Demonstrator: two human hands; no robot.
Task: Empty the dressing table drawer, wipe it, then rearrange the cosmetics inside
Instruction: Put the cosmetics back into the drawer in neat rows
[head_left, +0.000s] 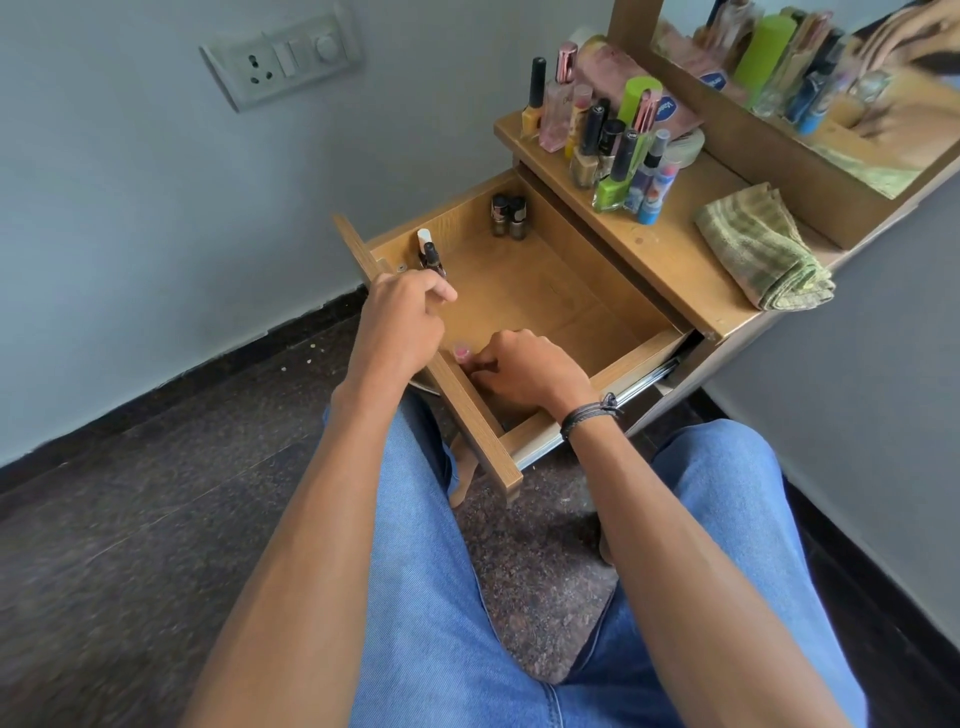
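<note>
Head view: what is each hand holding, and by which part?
Left hand grips a small dark bottle by its lower body, cap up. Right hand curls beside a pink-topped tube at the drawer front; whether it grips it cannot be told.

Both hands reached into the open drawer (639, 353). The left hand (402, 322) curled at the base of a dark bottle (430, 255); the grip was hidden. The right hand (524, 371) curled just beside a pink-capped item (461, 353) lying between the hands. Beyond them stood two small bottles (508, 215); farther right, a folded cloth (763, 249) lay on the bench (670, 249).
</note>
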